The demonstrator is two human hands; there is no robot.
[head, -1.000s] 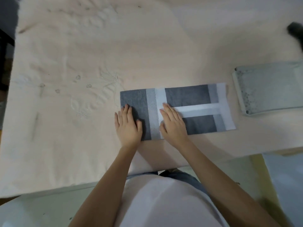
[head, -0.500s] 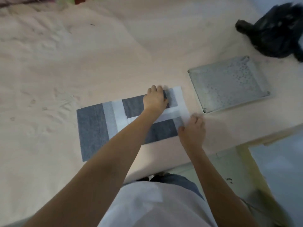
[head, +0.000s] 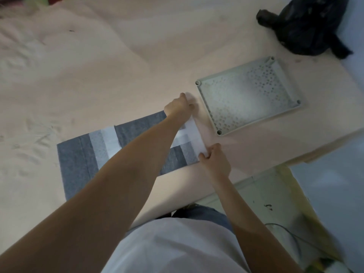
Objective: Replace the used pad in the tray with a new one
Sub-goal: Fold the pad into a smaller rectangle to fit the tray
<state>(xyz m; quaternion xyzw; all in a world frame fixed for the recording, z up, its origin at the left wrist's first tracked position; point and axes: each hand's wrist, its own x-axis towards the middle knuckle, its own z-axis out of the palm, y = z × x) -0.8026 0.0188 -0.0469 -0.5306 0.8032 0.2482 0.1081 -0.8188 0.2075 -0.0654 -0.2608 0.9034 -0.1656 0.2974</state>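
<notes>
We can read no text, label, brand, number or sign anywhere: none on the folded grey-and-white pad [head: 78, 164], none on the pale perforated plastic tray [head: 248, 95], none on the crumpled black bag [head: 307, 24].

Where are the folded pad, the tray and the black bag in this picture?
pad [head: 78, 162], head view, on its dark grey left end.
tray [head: 246, 95], head view, on its perforated floor.
black bag [head: 307, 24], head view, on its crumpled middle.
</notes>
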